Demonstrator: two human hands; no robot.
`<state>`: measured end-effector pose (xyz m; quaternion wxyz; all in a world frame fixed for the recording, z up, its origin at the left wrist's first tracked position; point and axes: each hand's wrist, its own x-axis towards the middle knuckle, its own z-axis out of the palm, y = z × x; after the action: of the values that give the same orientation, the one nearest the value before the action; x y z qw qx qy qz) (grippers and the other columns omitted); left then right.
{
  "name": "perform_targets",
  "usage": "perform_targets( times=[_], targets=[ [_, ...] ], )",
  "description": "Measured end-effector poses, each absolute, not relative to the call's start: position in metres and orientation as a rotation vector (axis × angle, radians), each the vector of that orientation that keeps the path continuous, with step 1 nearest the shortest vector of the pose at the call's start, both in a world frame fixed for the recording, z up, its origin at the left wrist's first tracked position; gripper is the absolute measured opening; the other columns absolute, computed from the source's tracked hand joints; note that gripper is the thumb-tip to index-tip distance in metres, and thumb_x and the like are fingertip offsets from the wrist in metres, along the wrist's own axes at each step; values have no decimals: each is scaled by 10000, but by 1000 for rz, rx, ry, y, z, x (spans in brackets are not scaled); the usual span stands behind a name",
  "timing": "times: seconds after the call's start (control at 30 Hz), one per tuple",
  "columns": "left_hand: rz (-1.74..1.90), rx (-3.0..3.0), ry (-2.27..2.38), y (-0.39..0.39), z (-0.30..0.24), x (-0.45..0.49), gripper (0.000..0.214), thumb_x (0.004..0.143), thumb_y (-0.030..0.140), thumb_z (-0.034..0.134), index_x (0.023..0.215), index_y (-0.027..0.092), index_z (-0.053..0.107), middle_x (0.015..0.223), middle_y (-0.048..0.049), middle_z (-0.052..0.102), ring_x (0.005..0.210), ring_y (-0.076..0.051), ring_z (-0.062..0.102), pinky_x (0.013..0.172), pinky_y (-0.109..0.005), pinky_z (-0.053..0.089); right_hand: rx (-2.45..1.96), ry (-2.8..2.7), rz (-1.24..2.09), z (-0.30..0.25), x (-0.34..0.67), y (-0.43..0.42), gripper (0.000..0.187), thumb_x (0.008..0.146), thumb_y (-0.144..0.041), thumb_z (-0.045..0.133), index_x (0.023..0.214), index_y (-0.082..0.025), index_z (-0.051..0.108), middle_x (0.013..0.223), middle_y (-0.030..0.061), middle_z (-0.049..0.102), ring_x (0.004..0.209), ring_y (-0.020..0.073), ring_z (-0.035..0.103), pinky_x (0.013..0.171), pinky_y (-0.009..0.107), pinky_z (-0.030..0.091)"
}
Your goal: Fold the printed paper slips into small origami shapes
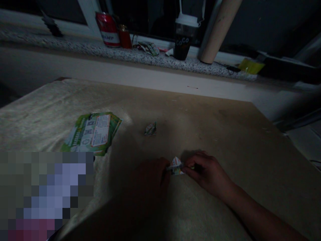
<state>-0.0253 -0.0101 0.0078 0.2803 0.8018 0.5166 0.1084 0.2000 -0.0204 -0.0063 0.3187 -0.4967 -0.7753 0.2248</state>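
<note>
A small folded paper piece (176,165), white with green and red print, is held low over the table between both my hands. My left hand (147,177) lies in deep shadow and pinches its left side. My right hand (204,170) pinches its right side with curled fingers. A second small folded paper (150,129) lies alone on the table further back. A stack of green and white printed leaflets (94,133) rests on the table to the left.
The table (225,134) has a pale cloth-like cover. Behind it a speckled sill (140,55) carries a red can (108,29), a dark cup with a white lid (184,36), a cardboard tube (218,31) and a yellow object (250,66). A blurred patch fills the lower left.
</note>
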Motion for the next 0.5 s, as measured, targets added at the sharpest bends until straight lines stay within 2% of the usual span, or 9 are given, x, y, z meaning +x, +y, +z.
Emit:
perform_targets(
  times=[0.27, 0.5],
  targets=[
    [257, 2103, 1478, -12, 12, -20, 137, 950, 227, 541, 978, 210, 673, 883, -58, 739, 820, -244, 660, 758, -360, 443, -1382, -1964, 594, -8, 198, -22, 165, 832, -114, 795, 787, -214, 673, 755, 3, 729, 720, 202, 665, 698, 335, 477],
    [322, 2129, 1433, -12, 6, -22, 142, 946, 229, 543, 987, 211, 677, 884, -55, 732, 828, -254, 661, 819, -396, 454, -1298, -1872, 717, -9, 197, -24, 106, 862, -140, 757, 822, -222, 703, 756, 13, 726, 684, 175, 672, 603, 273, 501]
  ],
)
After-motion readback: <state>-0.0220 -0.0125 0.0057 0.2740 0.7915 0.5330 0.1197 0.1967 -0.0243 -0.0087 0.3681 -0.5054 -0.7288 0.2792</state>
